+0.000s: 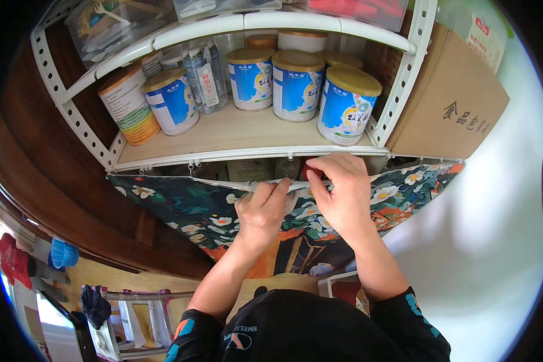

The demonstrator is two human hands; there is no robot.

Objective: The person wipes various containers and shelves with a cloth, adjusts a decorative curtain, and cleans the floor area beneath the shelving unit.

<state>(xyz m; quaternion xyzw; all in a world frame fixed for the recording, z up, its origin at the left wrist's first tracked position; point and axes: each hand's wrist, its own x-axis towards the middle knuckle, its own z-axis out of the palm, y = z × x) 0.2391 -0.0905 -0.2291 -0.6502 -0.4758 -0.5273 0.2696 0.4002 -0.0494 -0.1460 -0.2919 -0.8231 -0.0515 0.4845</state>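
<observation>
A floral curtain (208,217) hangs from small hooks along a white rail (240,158) under a shelf. My left hand (262,212) pinches the curtain's pale top edge near its middle, where the cloth sags below the rail. At the right of it, my right hand (344,190) is raised at the rail, thumb and forefinger apart, close to the curtain's edge; whether it touches a hook is hidden. A white hook (290,156) on the rail shows between the hands. Behind the gap are a red round object (311,171) and other stored things, partly hidden.
Blue tins with gold lids (296,90) and a plastic-wrapped pack (207,81) stand on the wooden shelf board (253,131). A cardboard box (452,99) is at the right, beside a white wall. Clear bins (117,31) sit above. A stepladder (140,321) stands lower left; a person (16,262) is beyond.
</observation>
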